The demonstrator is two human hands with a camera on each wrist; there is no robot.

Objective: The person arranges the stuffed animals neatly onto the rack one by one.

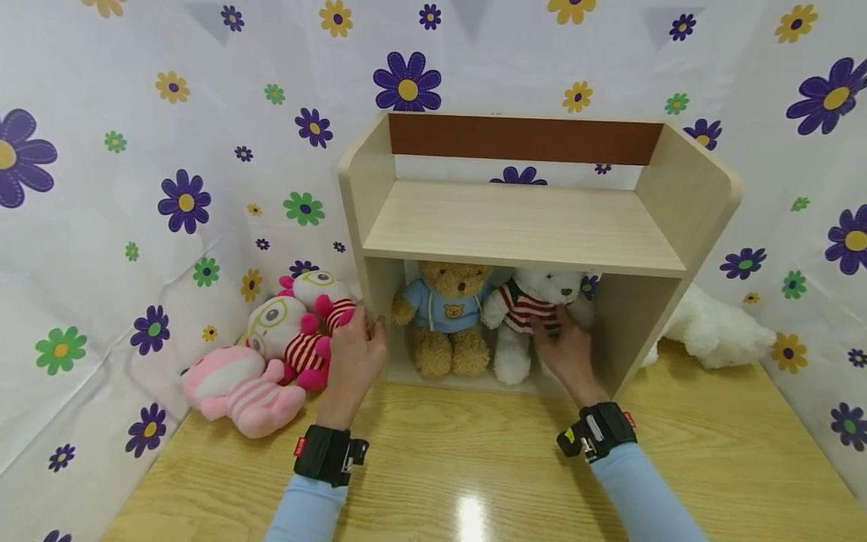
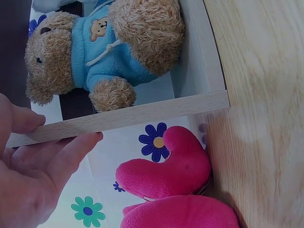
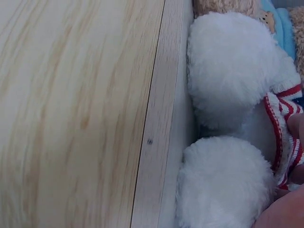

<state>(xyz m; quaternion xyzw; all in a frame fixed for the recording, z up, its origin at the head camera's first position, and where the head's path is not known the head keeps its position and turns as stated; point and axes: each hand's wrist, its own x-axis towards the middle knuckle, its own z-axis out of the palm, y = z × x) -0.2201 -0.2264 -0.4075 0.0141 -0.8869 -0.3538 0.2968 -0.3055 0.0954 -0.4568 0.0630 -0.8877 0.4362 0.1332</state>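
Note:
A small wooden shelf [image 1: 521, 222] stands on the table, and two teddy bears sit side by side in its lower compartment. My left hand [image 1: 354, 361] grips the front edge of its left side panel [image 2: 118, 118], thumb inside and fingers outside. The brown teddy bear [image 1: 447, 316] in a blue hoodie sits on the left. To its right is the white teddy bear [image 1: 512, 354] in a red-and-white striped shirt [image 3: 280, 128]. My right hand [image 1: 567, 350] holds this bear at the front of its shirt; the right wrist view shows only part of the fingers.
Pink plush toys [image 1: 254, 388] lie heaped left of the shelf, close to my left hand. A white plush toy [image 1: 718, 331] lies behind the shelf's right side. Flower-patterned cloth [image 1: 223, 135] hangs behind the wooden table [image 1: 420, 467].

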